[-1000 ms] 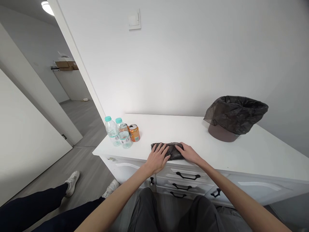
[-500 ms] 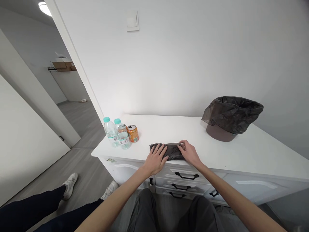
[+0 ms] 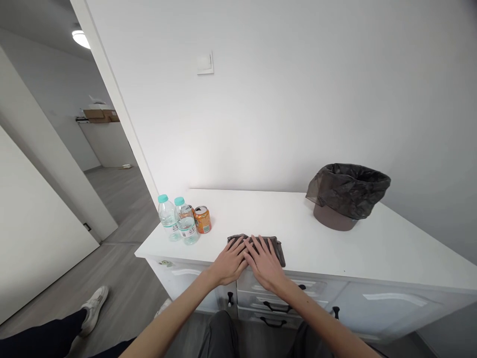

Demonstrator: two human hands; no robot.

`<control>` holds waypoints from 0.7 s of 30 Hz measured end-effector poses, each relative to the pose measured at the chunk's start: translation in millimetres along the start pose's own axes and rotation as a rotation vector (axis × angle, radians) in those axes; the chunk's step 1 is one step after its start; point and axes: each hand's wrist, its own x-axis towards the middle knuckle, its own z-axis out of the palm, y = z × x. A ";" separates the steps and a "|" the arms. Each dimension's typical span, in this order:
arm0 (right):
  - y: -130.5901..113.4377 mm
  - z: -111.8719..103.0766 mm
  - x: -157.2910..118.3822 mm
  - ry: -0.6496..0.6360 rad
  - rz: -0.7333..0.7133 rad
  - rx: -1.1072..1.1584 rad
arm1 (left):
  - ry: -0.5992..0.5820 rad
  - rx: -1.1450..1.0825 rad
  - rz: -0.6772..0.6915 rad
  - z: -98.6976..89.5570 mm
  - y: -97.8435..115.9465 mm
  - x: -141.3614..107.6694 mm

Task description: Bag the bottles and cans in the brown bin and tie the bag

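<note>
A folded black plastic bag (image 3: pixel 278 250) lies flat at the front edge of the white cabinet top. My left hand (image 3: pixel 229 262) rests on its left part with the fingers stretched out. Flat across the middle and right of the bag lies my right hand (image 3: pixel 264 262), fingers spread, its fingertips close beside those of the left. Both hands cover much of the bag, so its middle is hidden. To the left stand two clear bottles with teal caps, the nearer bottle (image 3: pixel 186 223) in front of an orange drink can (image 3: pixel 202 220).
A brown bin (image 3: pixel 333 219) lined with a black bag (image 3: pixel 346 191) stands at the right of the cabinet top (image 3: pixel 257 209). Behind is a wall with a light switch (image 3: pixel 204 63). Another person's shoe (image 3: pixel 94 309) shows on the floor at lower left, near a doorway.
My right hand has moved left from the bag's right end onto its middle, next to my left hand, and its fingers have flattened. The view has tilted slightly upward.
</note>
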 end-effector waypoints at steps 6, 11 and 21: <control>4.8 -0.7 -1.8 -0.035 0.035 0.001 | -0.040 -0.024 0.046 -28.0 -18.8 -14.1; 12.3 -9.0 -4.1 -0.039 0.068 -0.033 | 0.028 0.002 -0.012 -31.0 -24.6 -17.5; 81.0 -49.9 -32.9 -0.088 0.132 -0.027 | 0.060 -0.032 -0.116 -23.7 -28.9 -17.5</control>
